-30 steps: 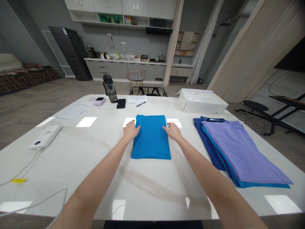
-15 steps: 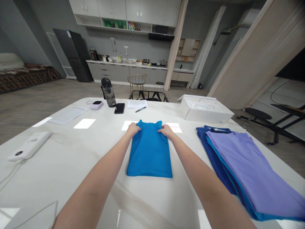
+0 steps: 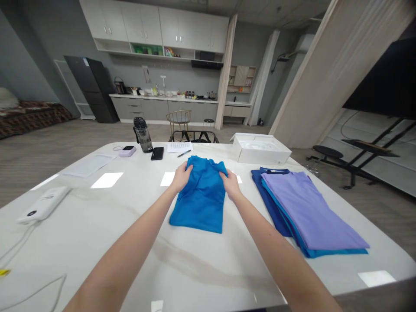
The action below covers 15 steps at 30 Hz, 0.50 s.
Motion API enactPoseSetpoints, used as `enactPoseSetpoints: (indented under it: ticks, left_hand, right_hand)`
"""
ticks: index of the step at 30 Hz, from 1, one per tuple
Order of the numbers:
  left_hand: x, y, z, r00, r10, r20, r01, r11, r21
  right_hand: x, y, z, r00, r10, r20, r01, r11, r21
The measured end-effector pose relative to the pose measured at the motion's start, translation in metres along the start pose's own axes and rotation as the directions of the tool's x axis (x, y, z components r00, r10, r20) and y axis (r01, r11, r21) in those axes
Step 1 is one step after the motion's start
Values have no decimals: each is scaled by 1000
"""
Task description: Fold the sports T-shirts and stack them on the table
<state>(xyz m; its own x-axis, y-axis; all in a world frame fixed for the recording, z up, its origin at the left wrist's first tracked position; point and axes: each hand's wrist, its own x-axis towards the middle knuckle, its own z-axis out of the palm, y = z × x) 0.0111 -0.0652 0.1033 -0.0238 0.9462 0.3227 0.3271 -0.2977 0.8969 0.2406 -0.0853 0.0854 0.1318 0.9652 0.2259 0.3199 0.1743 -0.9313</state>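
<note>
A folded blue T-shirt (image 3: 203, 197) is in the middle of the white table (image 3: 130, 242). My left hand (image 3: 183, 175) is closed on its upper left edge, thumb on top of the cloth. On the opposite side, my right hand (image 3: 231, 183) grips the upper right edge. The far end of the shirt is raised and creased between my hands, while its near hem rests on the tabletop. The fingers under the cloth are hidden. Right of my right arm lies a stack of folded clothes, with a lavender shirt (image 3: 308, 208) over blue and navy ones (image 3: 269, 199).
An open white box (image 3: 261, 149) stands behind the stack. Toward the far edge are a dark water bottle (image 3: 143, 135), a phone (image 3: 157, 153), a pen (image 3: 184, 153) and paper (image 3: 180, 147). A white power bank (image 3: 45, 204) with a cable lies at left.
Both hands have lifted the shirt's far end, and the flat cloth has become creased. The view has tilted up and shifted to the right.
</note>
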Motion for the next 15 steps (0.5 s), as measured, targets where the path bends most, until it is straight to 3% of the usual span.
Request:
enactPoseSetpoints:
  ticks: [5, 9, 12, 15]
  left_hand:
    - [-35, 68, 23, 983, 151, 101, -155, 987, 38]
    - [-63, 125, 51, 962, 213, 169, -176, 961, -212]
    - [-80, 168, 80, 934, 214, 284, -72, 895, -440]
    - [-90, 202, 126, 893, 147, 426, 139, 809, -571]
  right_hand:
    - [-65, -22, -58, 979, -91, -185, 107, 991, 80]
    - [-117, -38, -138, 926, -100, -363, 136, 988, 74]
    - [-139, -56, -218, 880, -123, -459, 133, 991, -9]
    - [-132, -72, -301, 865, -186, -466, 126, 980, -157]
